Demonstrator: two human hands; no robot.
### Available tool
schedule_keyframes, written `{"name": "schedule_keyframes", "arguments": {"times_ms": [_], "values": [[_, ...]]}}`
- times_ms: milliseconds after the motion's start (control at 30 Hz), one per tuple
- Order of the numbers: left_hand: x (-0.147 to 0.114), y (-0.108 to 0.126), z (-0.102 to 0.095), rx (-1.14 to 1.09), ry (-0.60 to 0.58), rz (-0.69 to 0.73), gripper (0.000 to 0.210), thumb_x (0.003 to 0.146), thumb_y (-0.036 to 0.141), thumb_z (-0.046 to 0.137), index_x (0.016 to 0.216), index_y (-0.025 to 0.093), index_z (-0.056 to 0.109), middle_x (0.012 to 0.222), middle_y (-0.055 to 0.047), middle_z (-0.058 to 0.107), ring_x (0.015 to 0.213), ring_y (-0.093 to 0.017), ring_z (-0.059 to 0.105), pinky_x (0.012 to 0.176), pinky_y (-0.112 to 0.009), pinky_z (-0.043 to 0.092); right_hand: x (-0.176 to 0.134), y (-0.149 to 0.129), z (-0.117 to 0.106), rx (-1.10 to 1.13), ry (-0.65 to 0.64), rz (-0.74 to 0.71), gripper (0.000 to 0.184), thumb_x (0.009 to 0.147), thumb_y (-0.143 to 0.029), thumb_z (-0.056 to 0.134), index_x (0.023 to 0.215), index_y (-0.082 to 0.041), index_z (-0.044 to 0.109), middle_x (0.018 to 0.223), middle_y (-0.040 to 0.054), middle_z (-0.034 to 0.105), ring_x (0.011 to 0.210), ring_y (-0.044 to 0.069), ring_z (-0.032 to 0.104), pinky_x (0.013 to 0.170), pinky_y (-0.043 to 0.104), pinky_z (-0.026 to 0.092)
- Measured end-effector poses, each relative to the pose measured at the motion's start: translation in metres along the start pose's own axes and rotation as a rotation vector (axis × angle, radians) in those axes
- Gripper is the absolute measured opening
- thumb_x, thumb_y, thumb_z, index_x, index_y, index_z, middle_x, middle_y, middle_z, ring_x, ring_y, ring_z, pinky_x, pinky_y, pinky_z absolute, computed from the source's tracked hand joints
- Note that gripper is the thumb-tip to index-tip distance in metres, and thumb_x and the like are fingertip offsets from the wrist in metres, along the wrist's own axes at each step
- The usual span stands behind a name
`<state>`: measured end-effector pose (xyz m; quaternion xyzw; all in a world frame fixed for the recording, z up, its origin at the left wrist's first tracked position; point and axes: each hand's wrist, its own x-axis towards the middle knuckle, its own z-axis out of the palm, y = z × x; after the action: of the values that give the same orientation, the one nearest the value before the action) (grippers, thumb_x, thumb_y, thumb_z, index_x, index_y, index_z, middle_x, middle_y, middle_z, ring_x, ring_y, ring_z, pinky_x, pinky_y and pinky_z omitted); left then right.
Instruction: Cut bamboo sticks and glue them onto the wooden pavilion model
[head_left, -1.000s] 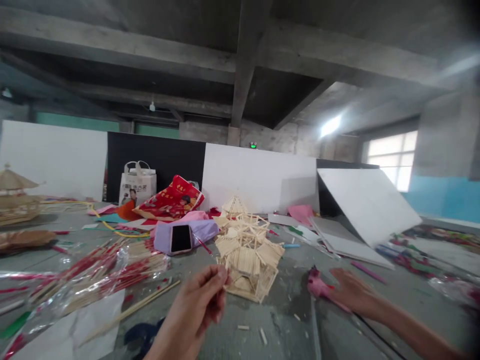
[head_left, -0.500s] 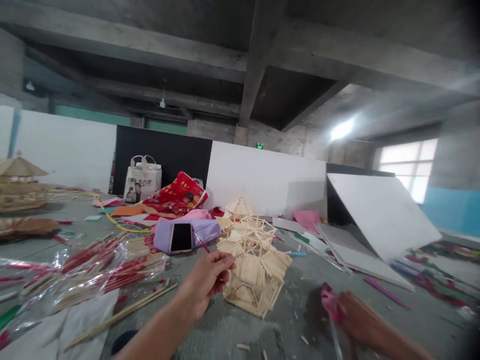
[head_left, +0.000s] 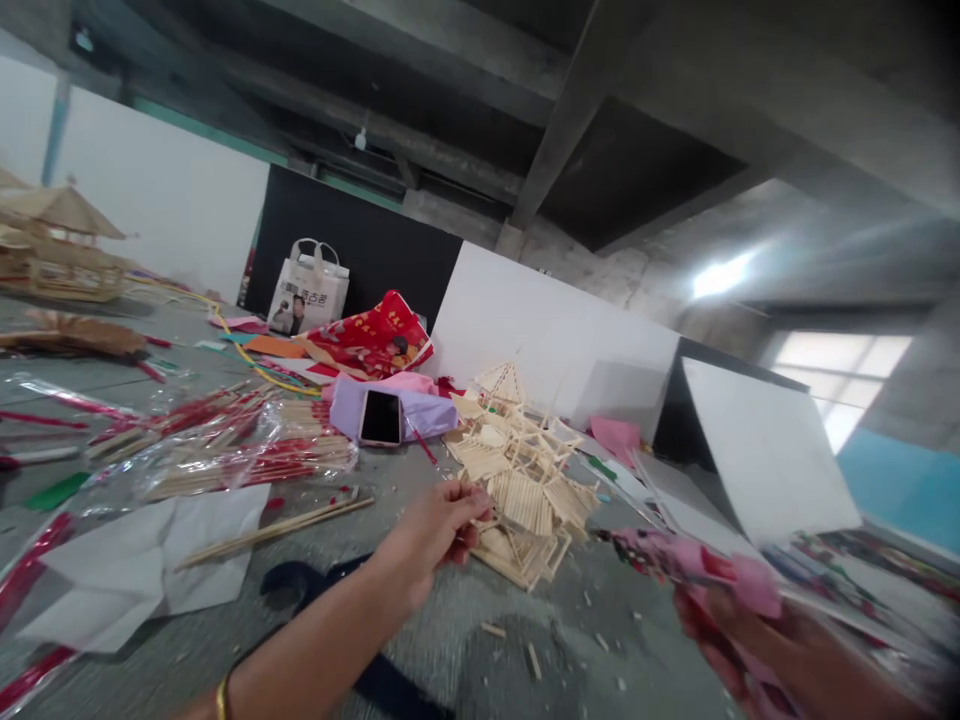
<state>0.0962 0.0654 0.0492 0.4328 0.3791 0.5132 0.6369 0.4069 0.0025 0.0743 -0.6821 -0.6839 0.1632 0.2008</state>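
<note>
A pagoda-like model of thin wooden sticks [head_left: 529, 495] stands on the grey table. At its near left side is my left hand [head_left: 442, 525], thumb and fingertips pinched together; whatever they hold is too small or hidden to make out, and I cannot tell whether they touch the model. My right hand [head_left: 772, 640], blurred at the lower right, is wrapped round a pink glue gun [head_left: 697, 562]. The gun's dark nozzle points left, toward the model but apart from it.
Plastic-wrapped stick bundles [head_left: 247, 440], white paper [head_left: 161, 560] and loose sticks [head_left: 277, 530] lie left. A phone [head_left: 381, 417] rests on purple cloth [head_left: 431, 412]. Behind are a red bag [head_left: 371, 340] and a white tote [head_left: 311, 290]. A white board [head_left: 772, 450] leans at right. Dark blue scissors-like handles [head_left: 300, 585] lie under my left forearm.
My right hand has raised the glue gun and turned its nozzle from downward to leftward. The view has tilted and dipped. My left hand stays pinched beside the model.
</note>
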Motion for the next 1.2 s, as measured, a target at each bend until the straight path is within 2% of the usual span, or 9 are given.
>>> {"name": "schedule_keyframes", "arguments": {"times_ms": [67,133,233,367,433,700,800,967,1200], "values": [[0.002,-0.002,0.000,0.015,-0.011,0.010,0.023,0.067,0.036,0.062,0.070,0.015,0.053,0.058,0.006,0.052,0.039,-0.001,0.038,0.036,-0.015,0.023,-0.002,-0.024,0.005,0.037,-0.063,-0.016,0.058,0.081,-0.067,0.025,0.064,-0.021,0.055,0.049,0.0022,0.053,0.047,0.015,0.050,0.048,0.026,0.039],[0.003,-0.004,0.001,0.029,-0.025,-0.002,0.023,0.068,0.036,0.060,0.070,0.015,0.052,0.058,0.006,0.053,0.037,-0.002,0.037,0.035,-0.016,0.023,-0.001,-0.039,0.011,0.038,-0.057,-0.018,0.056,0.076,-0.072,0.033,0.059,-0.021,0.051,0.046,-0.0002,0.049,0.045,0.014,0.046,0.047,0.025,0.037],[0.004,-0.008,0.003,0.003,-0.032,0.008,0.023,0.068,0.037,0.060,0.071,0.016,0.051,0.062,0.004,0.055,0.038,-0.002,0.039,0.035,-0.017,0.025,0.005,-0.049,0.016,0.038,-0.032,-0.036,0.057,0.074,-0.074,0.034,0.058,-0.021,0.048,0.042,-0.0020,0.047,0.043,0.013,0.045,0.045,0.024,0.034],[0.003,-0.012,0.005,-0.032,-0.045,0.043,0.024,0.064,0.037,0.062,0.068,0.016,0.051,0.061,0.004,0.056,0.039,-0.004,0.039,0.036,-0.018,0.026,0.016,-0.050,0.016,-0.013,-0.004,-0.070,0.059,0.077,-0.072,0.030,0.053,-0.021,0.047,0.039,-0.0006,0.049,0.045,0.014,0.048,0.052,0.025,0.036],[0.003,-0.013,0.005,-0.026,-0.049,0.044,0.023,0.064,0.037,0.061,0.067,0.017,0.050,0.060,0.004,0.055,0.038,-0.004,0.038,0.036,-0.018,0.026,0.021,-0.050,0.015,-0.063,-0.031,-0.056,0.060,0.078,-0.072,0.030,0.052,-0.021,0.048,0.039,0.0002,0.051,0.045,0.014,0.049,0.053,0.026,0.037],[-0.002,-0.010,0.005,-0.017,-0.045,0.054,0.023,0.065,0.039,0.059,0.066,0.018,0.050,0.047,0.007,0.047,0.038,-0.005,0.037,0.037,-0.018,0.025,0.028,-0.053,0.016,-0.094,-0.050,-0.061,0.058,0.077,-0.072,0.030,0.050,-0.022,0.043,0.037,-0.0021,0.046,0.041,0.013,0.048,0.047,0.025,0.036],[-0.002,-0.009,0.005,-0.030,-0.050,0.057,0.023,0.065,0.038,0.059,0.067,0.018,0.050,0.048,0.006,0.047,0.038,-0.005,0.037,0.037,-0.018,0.025,0.027,-0.056,0.018,-0.141,-0.033,-0.057,0.060,0.077,-0.071,0.029,0.047,-0.022,0.043,0.035,-0.0017,0.045,0.041,0.013,0.046,0.048,0.025,0.035],[-0.003,-0.009,0.006,-0.032,-0.056,0.050,0.019,0.067,0.034,0.057,0.069,0.017,0.050,0.052,0.005,0.050,0.038,-0.005,0.037,0.036,-0.019,0.025,0.025,-0.065,0.018,-0.036,-0.033,-0.052,0.057,0.073,-0.072,0.034,0.046,-0.022,0.038,0.038,-0.0048,0.039,0.037,0.010,0.042,0.041,0.023,0.033],[-0.003,-0.007,0.006,-0.037,-0.065,0.063,0.020,0.066,0.036,0.058,0.068,0.017,0.050,0.055,0.005,0.051,0.038,-0.005,0.038,0.036,-0.018,0.025,0.025,-0.068,0.018,-0.074,-0.031,-0.041,0.054,0.078,-0.066,0.035,0.048,-0.022,0.039,0.035,-0.0054,0.038,0.036,0.011,0.045,0.043,0.023,0.036]]}}
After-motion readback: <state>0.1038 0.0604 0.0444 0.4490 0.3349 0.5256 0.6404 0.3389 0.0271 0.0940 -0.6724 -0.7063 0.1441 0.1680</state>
